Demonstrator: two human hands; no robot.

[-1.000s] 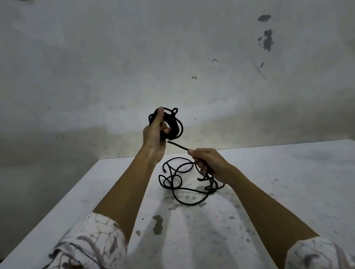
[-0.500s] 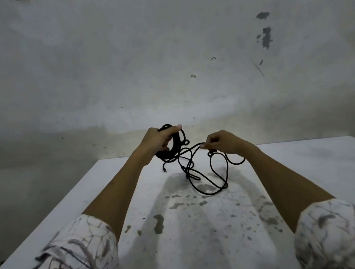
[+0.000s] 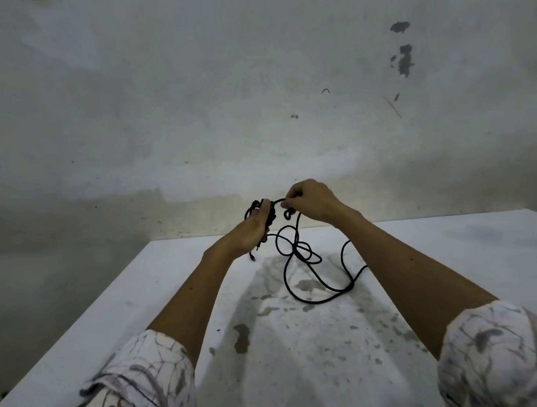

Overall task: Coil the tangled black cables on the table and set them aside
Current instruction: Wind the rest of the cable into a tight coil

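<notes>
Both hands grip black cable (image 3: 299,255) above a stained white table (image 3: 303,359) against a scuffed grey wall (image 3: 190,97).

Your left hand (image 3: 252,228) is raised above the far middle of the table (image 3: 457,285), with the coil (image 3: 269,214) in its grip. Your right hand (image 3: 311,205) is just to the right of it, pinching the cable (image 3: 300,263) where it leaves the coil. The loose cable hangs below and between your 2 hands, its loops lying on the table nearer you. The wall (image 3: 190,97) stands behind the table's far edge.
</notes>
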